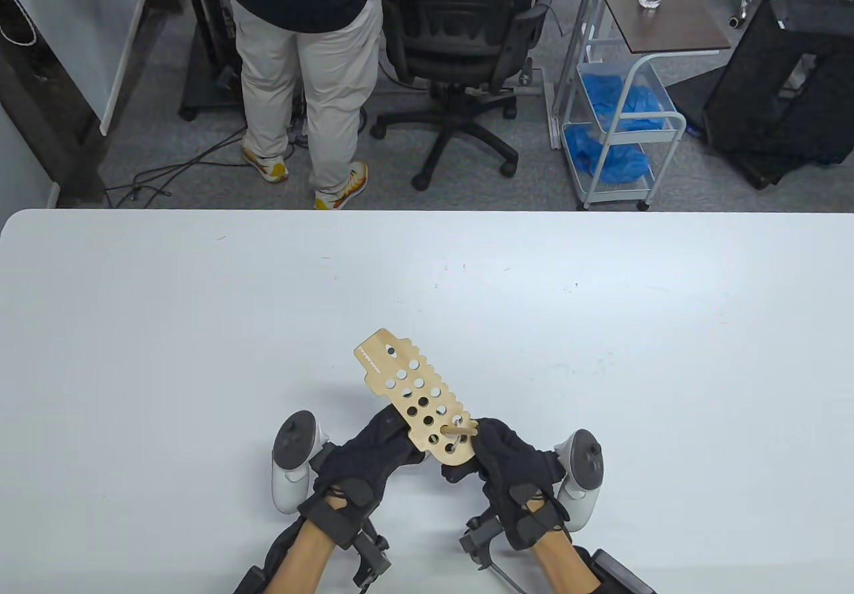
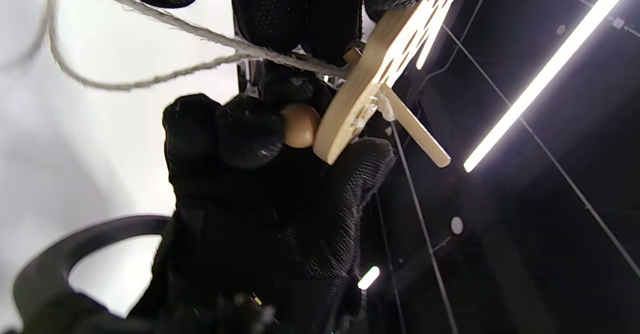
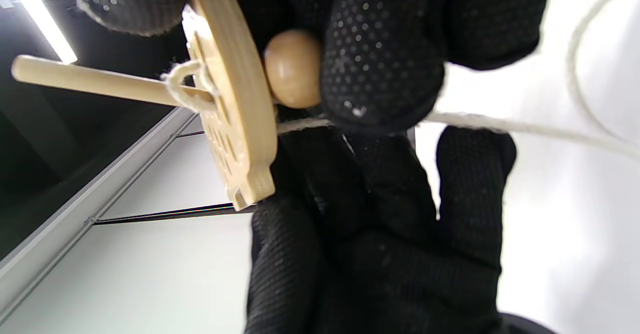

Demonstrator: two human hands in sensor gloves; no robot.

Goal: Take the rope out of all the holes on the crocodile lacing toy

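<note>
While the crocodile board [image 1: 413, 397] was held tilted up above the counter [image 1: 200, 327] at lower centre of the table view, only the tail-end holes near the hands looked laced; the holes toward the head at upper left of the board showed empty. So the job was probably near its end, judging from that alone.

To do the step well: the wooden needle [image 2: 417, 128] stuck out on the upper face with the rope [image 2: 150, 76] tied round it, and a wooden bead [image 3: 292, 68] sat against the under face. The needle likely needed turning end-on to its hole and feeding back through, not yanking sideways, or it would jam across the hole. Slack rope trailing at upper left of the left wrist view should be kept off the fingers so it didn't snag. Board should be kept steady with one hand while the other pulled.

Grip, left hand [image 1: 367, 450]: fingers curled round the board's lower edge from the left, clenched on it; in the left wrist view its fingers hung over the rope just beside the board. Grip, right hand [image 1: 510, 464]: curled on the board's tail end from the right, fingertips [image 3: 382, 58] pressed against the bead and over the rope in the right wrist view. Whether it pinched the bead or just touched it, couldn't tell. Neither hand was released.
</note>
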